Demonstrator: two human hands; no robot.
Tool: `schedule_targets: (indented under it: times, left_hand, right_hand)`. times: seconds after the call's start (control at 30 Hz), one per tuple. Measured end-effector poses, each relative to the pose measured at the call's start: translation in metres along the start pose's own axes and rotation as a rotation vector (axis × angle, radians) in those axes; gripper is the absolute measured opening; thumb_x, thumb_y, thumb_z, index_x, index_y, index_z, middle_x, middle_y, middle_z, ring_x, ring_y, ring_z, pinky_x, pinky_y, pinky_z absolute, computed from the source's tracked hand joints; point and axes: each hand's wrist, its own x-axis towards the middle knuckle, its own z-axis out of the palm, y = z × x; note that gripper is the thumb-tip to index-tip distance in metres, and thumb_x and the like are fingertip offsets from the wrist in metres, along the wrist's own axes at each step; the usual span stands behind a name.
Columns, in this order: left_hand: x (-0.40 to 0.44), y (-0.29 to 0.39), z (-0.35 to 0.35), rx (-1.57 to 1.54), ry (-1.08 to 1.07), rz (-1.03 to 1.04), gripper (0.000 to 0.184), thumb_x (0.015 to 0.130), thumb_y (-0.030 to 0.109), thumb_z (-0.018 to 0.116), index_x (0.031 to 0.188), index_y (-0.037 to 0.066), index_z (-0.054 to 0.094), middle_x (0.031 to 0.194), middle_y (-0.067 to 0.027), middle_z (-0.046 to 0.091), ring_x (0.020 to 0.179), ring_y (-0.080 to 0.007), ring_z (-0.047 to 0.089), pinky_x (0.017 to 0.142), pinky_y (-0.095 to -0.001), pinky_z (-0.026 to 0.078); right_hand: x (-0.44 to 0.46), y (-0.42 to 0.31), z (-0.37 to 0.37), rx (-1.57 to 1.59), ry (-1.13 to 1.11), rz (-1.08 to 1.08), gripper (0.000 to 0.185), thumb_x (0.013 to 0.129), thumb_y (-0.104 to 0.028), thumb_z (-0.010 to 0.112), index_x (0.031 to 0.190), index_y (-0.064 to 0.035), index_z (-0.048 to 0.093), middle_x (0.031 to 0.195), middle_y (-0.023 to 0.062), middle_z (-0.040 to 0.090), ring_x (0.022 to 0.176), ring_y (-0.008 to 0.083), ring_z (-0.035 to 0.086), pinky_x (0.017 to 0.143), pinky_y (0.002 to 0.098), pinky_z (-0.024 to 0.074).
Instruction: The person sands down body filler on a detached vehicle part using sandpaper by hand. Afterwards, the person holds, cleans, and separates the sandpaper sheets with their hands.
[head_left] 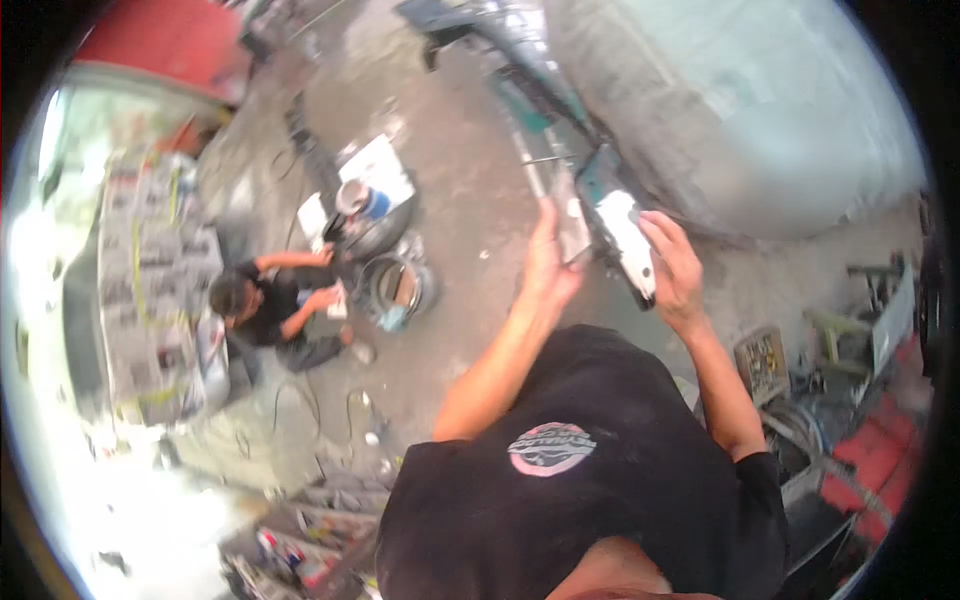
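Observation:
A long dark bumper-like car part [545,85] runs from the top of the view down toward me. Its near end carries a smooth white patch [624,228] with a few dark spots. My right hand [674,268] is closed on the right edge of this end, its fingertips over the white patch. To the left, my left hand [548,268] is closed around a flat, pale grey piece [570,222] beside the part. Blur hides exactly what that piece is and whether it joins the part.
A person [262,305] sits low at the left, near a bucket [398,290] and a can [353,197]. Newspaper masking [150,290] covers a surface behind them. A large pale car panel [760,120] stands at the right. A parts tray [762,362] and clutter lie lower right.

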Motion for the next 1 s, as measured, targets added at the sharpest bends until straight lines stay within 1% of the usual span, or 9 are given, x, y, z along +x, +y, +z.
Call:
schedule_targets:
  times: [0.03, 0.1, 0.2, 0.27, 0.37, 0.43, 0.63, 0.83, 1.0]
  left_hand:
    - [-0.006, -0.004, 0.021, 0.008, 0.146, 0.029, 0.042, 0.105, 0.055, 0.058, 0.105, 0.013, 0.064, 0.077, 0.0008, 0.064, 0.049, -0.0099, 0.053, 0.034, -0.0215, 0.031]
    - [-0.01, -0.001, 0.009, -0.1, -0.081, -0.044, 0.041, 0.105, 0.055, 0.057, 0.098, 0.015, 0.061, 0.072, 0.0019, 0.057, 0.049, -0.0123, 0.048, 0.039, -0.0241, 0.034]
    - [-0.022, 0.0, 0.058, 0.006, 0.316, -0.046, 0.04, 0.107, 0.052, 0.056, 0.097, 0.013, 0.058, 0.07, 0.0017, 0.052, 0.053, -0.0137, 0.047, 0.044, -0.0273, 0.039]
    - [-0.015, -0.015, 0.018, -0.063, 0.156, -0.037, 0.037, 0.109, 0.048, 0.054, 0.099, 0.012, 0.057, 0.074, 0.0007, 0.052, 0.06, -0.0144, 0.05, 0.051, -0.0281, 0.043]
    - [-0.018, -0.036, 0.0, -0.25, -0.188, 0.054, 0.027, 0.112, 0.034, 0.05, 0.104, 0.009, 0.054, 0.091, -0.0024, 0.054, 0.084, -0.0158, 0.055, 0.071, -0.0291, 0.051]
    - [-0.03, -0.027, 0.029, -0.163, 0.194, -0.004, 0.033, 0.109, 0.042, 0.055, 0.087, 0.017, 0.057, 0.074, 0.0017, 0.056, 0.068, -0.0106, 0.057, 0.055, -0.0275, 0.045]
    - [-0.052, 0.001, 0.082, -0.266, 0.369, -0.083, 0.027, 0.109, 0.037, 0.05, 0.1, 0.016, 0.062, 0.076, 0.0033, 0.058, 0.062, -0.0108, 0.055, 0.049, -0.0258, 0.043]
    - [-0.045, 0.0, 0.03, 0.036, 0.072, -0.039, 0.047, 0.107, 0.062, 0.048, 0.084, 0.022, 0.057, 0.059, 0.0068, 0.044, 0.04, -0.0058, 0.037, 0.033, -0.0223, 0.024]
    - [-0.028, 0.001, -0.001, -0.293, -0.268, 0.003, 0.03, 0.111, 0.035, 0.047, 0.09, 0.014, 0.05, 0.071, 0.0007, 0.045, 0.058, -0.0101, 0.047, 0.047, -0.0274, 0.04]
  right_hand:
    - [0.004, -0.01, -0.001, -0.004, -0.025, -0.062, 0.043, 0.087, 0.007, 0.061, 0.129, -0.0003, 0.068, 0.132, 0.0207, 0.064, 0.122, 0.0392, 0.063, 0.107, 0.0445, 0.049]
    - [0.008, -0.029, 0.001, 0.008, -0.079, -0.237, 0.042, 0.085, 0.003, 0.065, 0.127, -0.0021, 0.069, 0.133, 0.0209, 0.064, 0.122, 0.0399, 0.063, 0.107, 0.0472, 0.0497]
    - [0.006, -0.054, 0.007, 0.038, -0.162, -0.512, 0.043, 0.081, -0.004, 0.072, 0.124, -0.006, 0.072, 0.132, 0.0208, 0.063, 0.122, 0.0407, 0.063, 0.106, 0.0521, 0.0509]
    - [0.006, -0.064, 0.015, 0.035, -0.19, -0.667, 0.044, 0.076, -0.013, 0.076, 0.12, -0.0105, 0.074, 0.128, 0.0178, 0.064, 0.118, 0.0386, 0.063, 0.1, 0.0546, 0.0529]
    - [0.013, -0.066, 0.026, 0.042, -0.156, -0.67, 0.044, 0.075, -0.013, 0.075, 0.119, -0.0097, 0.074, 0.125, 0.0165, 0.063, 0.113, 0.0375, 0.062, 0.095, 0.0527, 0.0533]
    - [0.02, -0.072, 0.03, 0.036, -0.169, -0.664, 0.045, 0.075, -0.013, 0.075, 0.12, -0.0092, 0.074, 0.124, 0.0165, 0.063, 0.112, 0.037, 0.062, 0.094, 0.052, 0.053]
    - [0.047, -0.071, 0.036, -0.015, -0.147, -0.496, 0.045, 0.077, -0.005, 0.072, 0.122, -0.0041, 0.072, 0.126, 0.0188, 0.063, 0.114, 0.0394, 0.063, 0.097, 0.0493, 0.0526]
    - [0.074, -0.03, 0.023, 0.005, -0.111, -0.268, 0.045, 0.08, -0.001, 0.067, 0.125, -0.0027, 0.072, 0.125, 0.0203, 0.064, 0.115, 0.0414, 0.062, 0.098, 0.0474, 0.0516]
    - [0.038, -0.065, 0.03, 0.072, -0.225, -0.702, 0.044, 0.077, -0.014, 0.075, 0.12, -0.008, 0.075, 0.125, 0.0158, 0.065, 0.113, 0.034, 0.064, 0.098, 0.0486, 0.0528]
